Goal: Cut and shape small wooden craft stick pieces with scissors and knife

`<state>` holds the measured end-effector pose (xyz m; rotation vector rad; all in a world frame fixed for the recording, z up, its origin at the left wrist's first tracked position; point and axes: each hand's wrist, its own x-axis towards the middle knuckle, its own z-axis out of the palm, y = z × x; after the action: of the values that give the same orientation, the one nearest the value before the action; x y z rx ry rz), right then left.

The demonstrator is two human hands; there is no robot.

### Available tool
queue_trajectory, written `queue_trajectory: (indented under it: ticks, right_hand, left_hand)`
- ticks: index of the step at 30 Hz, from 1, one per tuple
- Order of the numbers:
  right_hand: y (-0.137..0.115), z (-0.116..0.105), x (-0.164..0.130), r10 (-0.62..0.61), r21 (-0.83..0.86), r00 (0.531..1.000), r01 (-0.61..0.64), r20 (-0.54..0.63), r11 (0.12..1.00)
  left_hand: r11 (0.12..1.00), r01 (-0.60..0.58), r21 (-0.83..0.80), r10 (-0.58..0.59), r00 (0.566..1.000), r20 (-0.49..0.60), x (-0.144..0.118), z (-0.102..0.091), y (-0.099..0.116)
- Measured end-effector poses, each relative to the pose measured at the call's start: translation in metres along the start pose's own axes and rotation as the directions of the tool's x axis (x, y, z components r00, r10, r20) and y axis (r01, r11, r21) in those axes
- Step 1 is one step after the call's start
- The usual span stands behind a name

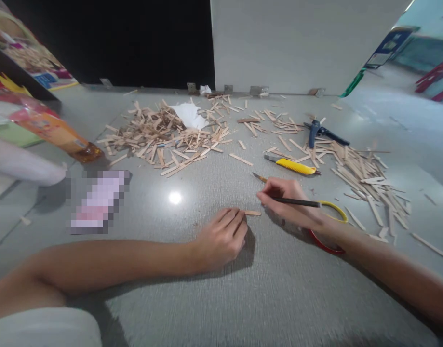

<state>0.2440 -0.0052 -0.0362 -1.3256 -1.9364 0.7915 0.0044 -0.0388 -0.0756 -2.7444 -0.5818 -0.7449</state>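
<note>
My left hand (pixel 223 236) rests on the grey tabletop with its fingers bent together. They press on a short flat wooden stick (pixel 253 212), whose right end sticks out past the fingertips. Just to the right, my right hand (pixel 288 200) pinches a slim dark pencil (pixel 301 202) in a writing grip; its point is hidden by the fingers. Beyond those fingers lies a thin pointed tool (pixel 259 177), partly covered. Under my right wrist show a yellow loop (pixel 346 217) and a red loop (pixel 326 246), which look like scissor handles.
A yellow utility knife (pixel 295 166) lies beyond my right hand, near a dark blue tool (pixel 315 132). Wooden sticks (pixel 152 127) form a heap with white paper (pixel 190 115); more sticks (pixel 369 178) spread right. At left are a blurred-out phone-like object (pixel 100 202), a bottle (pixel 62 132) and a person's arm (pixel 22 161).
</note>
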Motion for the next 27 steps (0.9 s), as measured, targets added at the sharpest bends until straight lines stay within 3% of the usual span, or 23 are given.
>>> queue_trajectory:
  ticks: [3, 6, 8, 16, 21, 27]
  right_hand:
    - [-0.009, 0.006, -0.003, 0.07, 0.13, 0.976, -0.099, 0.206, 0.987]
    - [-0.01, 0.014, -0.004, 0.156, 0.275, 0.944, -0.239, 0.292, 0.931]
    - [-0.008, 0.02, -0.004, 0.188, 0.317, 0.937, -0.282, 0.295, 0.905]
    - [-0.001, 0.026, -0.005, 0.16, 0.271, 0.974, -0.2, 0.161, 0.942]
    - [0.002, 0.028, -0.006, 0.168, 0.277, 0.963, -0.223, 0.209, 0.935]
    - [0.003, 0.03, -0.006, 0.19, 0.292, 0.956, -0.252, 0.222, 0.923]
  left_hand:
    - [1.0, -0.004, 0.016, 0.004, 1.0, -0.012, 0.001, 0.001, 0.0]
    - [0.999, -0.005, 0.033, 0.005, 1.0, -0.02, 0.002, 0.001, 0.0]
    - [0.999, -0.014, 0.036, 0.014, 1.0, -0.003, 0.003, 0.0, 0.0]
    - [0.999, -0.03, 0.012, 0.03, 1.0, -0.008, 0.003, 0.0, -0.001]
    - [0.999, -0.031, 0.031, 0.03, 0.999, 0.017, 0.003, -0.001, 0.0]
    - [0.983, -0.112, 0.143, 0.123, 0.99, -0.066, 0.003, -0.004, 0.002]
